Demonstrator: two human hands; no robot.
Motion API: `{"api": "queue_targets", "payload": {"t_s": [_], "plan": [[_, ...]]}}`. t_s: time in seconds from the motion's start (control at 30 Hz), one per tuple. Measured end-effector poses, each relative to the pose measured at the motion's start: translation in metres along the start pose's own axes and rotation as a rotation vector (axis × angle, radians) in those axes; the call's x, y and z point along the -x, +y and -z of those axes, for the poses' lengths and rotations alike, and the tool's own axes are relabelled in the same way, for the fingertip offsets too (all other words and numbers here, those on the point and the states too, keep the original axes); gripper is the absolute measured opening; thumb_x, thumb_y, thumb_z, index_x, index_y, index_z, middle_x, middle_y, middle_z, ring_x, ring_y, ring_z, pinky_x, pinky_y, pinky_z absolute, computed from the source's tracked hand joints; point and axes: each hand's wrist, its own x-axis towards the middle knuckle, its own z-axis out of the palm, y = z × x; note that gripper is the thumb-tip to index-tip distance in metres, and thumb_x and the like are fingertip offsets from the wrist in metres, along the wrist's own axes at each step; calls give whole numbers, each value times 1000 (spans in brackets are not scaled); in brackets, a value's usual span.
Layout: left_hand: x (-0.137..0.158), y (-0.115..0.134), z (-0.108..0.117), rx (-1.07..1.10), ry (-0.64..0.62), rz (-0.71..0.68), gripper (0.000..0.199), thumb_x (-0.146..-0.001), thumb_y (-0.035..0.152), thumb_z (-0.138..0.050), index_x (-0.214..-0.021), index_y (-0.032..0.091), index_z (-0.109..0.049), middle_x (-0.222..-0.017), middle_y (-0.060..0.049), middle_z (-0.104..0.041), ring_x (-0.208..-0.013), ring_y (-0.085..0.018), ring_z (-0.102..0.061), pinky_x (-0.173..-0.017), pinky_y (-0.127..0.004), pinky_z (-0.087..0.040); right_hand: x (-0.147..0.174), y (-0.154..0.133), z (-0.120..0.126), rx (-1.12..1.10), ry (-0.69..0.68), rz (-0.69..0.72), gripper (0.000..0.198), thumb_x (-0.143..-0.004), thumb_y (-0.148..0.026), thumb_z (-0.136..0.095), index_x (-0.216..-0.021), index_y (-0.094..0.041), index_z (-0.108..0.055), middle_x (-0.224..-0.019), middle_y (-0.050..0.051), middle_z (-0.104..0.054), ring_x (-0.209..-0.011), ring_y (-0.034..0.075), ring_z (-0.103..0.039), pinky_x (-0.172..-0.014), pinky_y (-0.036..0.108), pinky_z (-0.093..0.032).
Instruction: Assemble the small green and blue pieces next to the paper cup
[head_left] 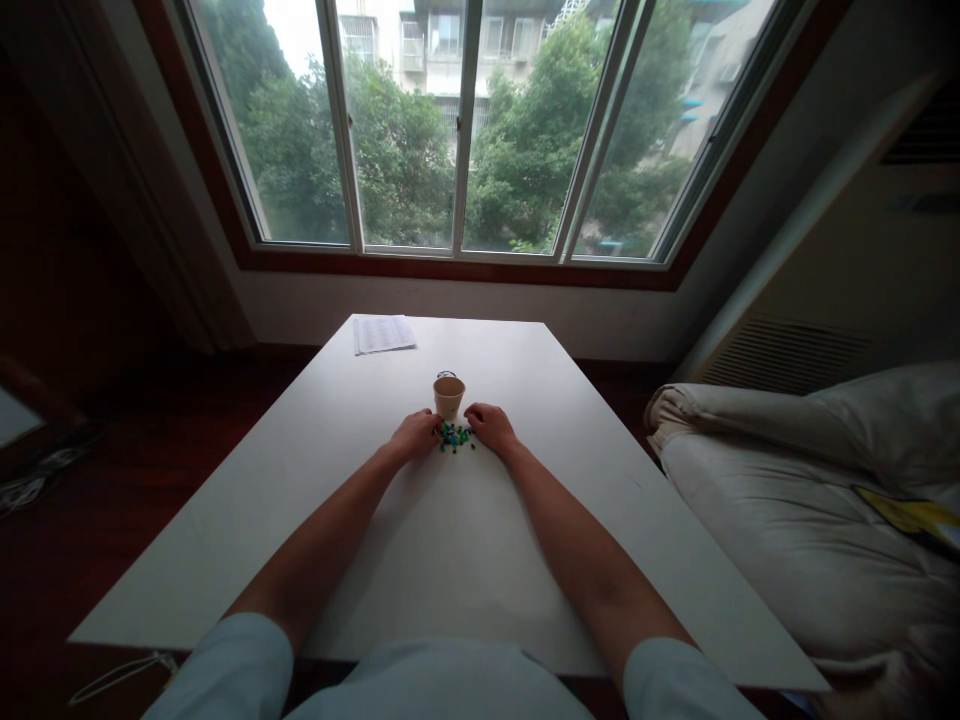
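A small heap of green and blue beads lies loose on the white table. Just behind it stands an upright tan paper cup, its inside mostly out of sight. My left hand rests at the heap's left edge, fingers curled in and touching or nearly touching the beads. On the right side, my right hand has its fingers bent together beside the heap, close to the cup. Whatever either hand pinches is too small to make out. Behind the cup shows part of a thin dark loop.
Printed paper sheets lie at the table's far left corner. A wide window fills the wall beyond. To the right is a pale padded seat or bedding. A white cord hangs by the near left table edge.
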Motion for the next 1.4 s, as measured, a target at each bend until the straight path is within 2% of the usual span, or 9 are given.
{"api": "queue_targets", "payload": {"t_s": [0.33,0.6,0.77,0.97,1.2,1.4], "plan": [[-2,-2,-4,30,4,59,20,-84,26,-60,-101,23,-70,-106,-7,-64,-95,-21,-64,-84,-29,-48,0,0,-2,2,-7,-9,21,-89,-23,-58,-100,-25,-76,-95,1,-75,-86,16,-65,-81,24,-46],[-2,-3,-3,4,-9,93,11,-82,23,-60,-89,20,-69,-102,-8,-64,-90,-20,-63,-79,-28,-47,0,0,0,-6,-1,4,22,-89,-23,-57,-99,-25,-76,-96,1,-75,-86,16,-64,-81,24,-46],[-3,-5,-4,-16,-7,72,10,-82,22,-59,-88,20,-67,-98,-7,-65,-88,-20,-63,-76,-28,-46,0,1,0,-10,-7,2,21,-88,-23,-58,-99,-25,-76,-96,1,-75,-86,16,-64,-80,24,-45],[-2,-3,-6,8,1,106,16,-85,25,-59,-98,22,-68,-106,-8,-64,-93,-20,-63,-82,-28,-47,0,0,-1,-6,-10,-10,22,-88,-23,-58,-99,-26,-76,-96,1,-76,-87,16,-65,-82,24,-46],[-1,-2,-3,0,2,66,13,-87,22,-55,-90,20,-67,-101,-8,-64,-88,-20,-63,-79,-28,-47,0,3,-3,-5,1,2,21,-89,-23,-57,-99,-26,-76,-96,0,-75,-86,16,-65,-81,24,-46],[-1,-2,-3,15,-3,89,15,-85,21,-57,-94,21,-69,-103,-8,-65,-93,-20,-63,-81,-28,-47,0,1,-2,0,1,1,21,-88,-22,-58,-99,-25,-76,-95,1,-75,-86,16,-65,-80,24,-45]]}}
